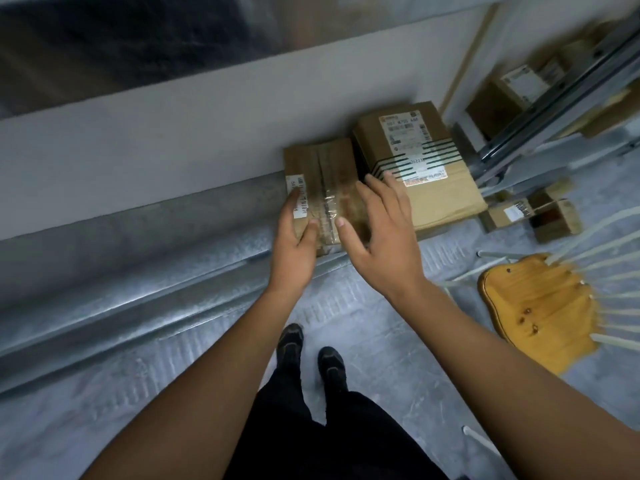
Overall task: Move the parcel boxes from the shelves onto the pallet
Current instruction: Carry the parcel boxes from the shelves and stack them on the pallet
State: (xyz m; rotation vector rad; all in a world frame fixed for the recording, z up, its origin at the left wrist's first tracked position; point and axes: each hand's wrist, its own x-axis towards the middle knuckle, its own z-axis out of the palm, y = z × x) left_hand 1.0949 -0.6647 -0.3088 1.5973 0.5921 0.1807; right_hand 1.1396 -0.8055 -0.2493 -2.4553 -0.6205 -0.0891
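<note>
Small brown cardboard parcel box (325, 174), sealed lengthwise with clear tape, sits at the front edge of a grey galvanised metal shelf (138, 258), right against a larger brown carton (429, 181) banded with black striped tape. The left hand (294, 244) lies along the small box's left side, fingers straight and thumb on the lid. The right hand (381, 230) is spread wide over its right side, fingertips reaching into the gap beside the larger carton; neither hand has closed into a firm hold. The step looks like the pick-up from the shelf. Next, both palms need to squeeze the sides and lift the box clear to carry it to the pallet, which is out of view. A white barcode sticker (298, 195) on the small box is unreadable. On the larger carton's shipping label (405, 129) only the digits "26223" can be made out.
</note>
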